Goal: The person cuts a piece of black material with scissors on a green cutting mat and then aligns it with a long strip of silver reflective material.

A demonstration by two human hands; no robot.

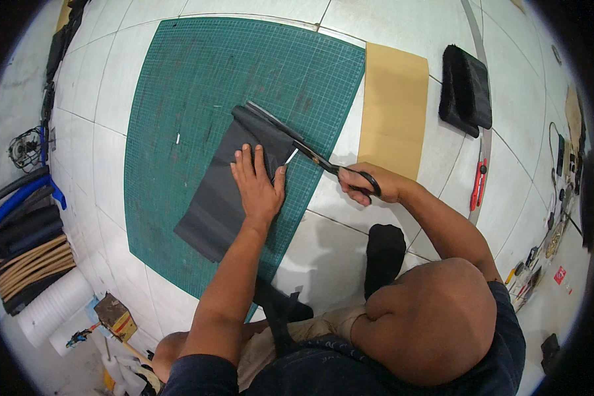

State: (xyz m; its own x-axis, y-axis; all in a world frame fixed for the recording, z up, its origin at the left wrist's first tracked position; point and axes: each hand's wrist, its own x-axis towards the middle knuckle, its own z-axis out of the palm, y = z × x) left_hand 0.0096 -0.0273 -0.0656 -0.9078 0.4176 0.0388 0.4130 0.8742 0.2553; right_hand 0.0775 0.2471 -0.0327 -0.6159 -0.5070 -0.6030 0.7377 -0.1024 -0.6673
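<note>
A piece of black sheet material, which looks like fabric or vinyl, lies at a slant on a green cutting mat. My left hand rests flat on it, fingers stretched and thumb out to the side, close to its right edge. In my right hand is a pair of black-handled scissors, with fingers through the handle loops. The blades reach up and left to the material's upper right edge. Whether they are parted is hard to see, since the material partly covers them. A short white strip shows beside the scissors.
Right of the mat lies a tan sheet. Farther right are a folded black furry piece, a red cutter knife and a long metal ruler. Rolls of material line the left wall. My black-socked foot is below the scissors.
</note>
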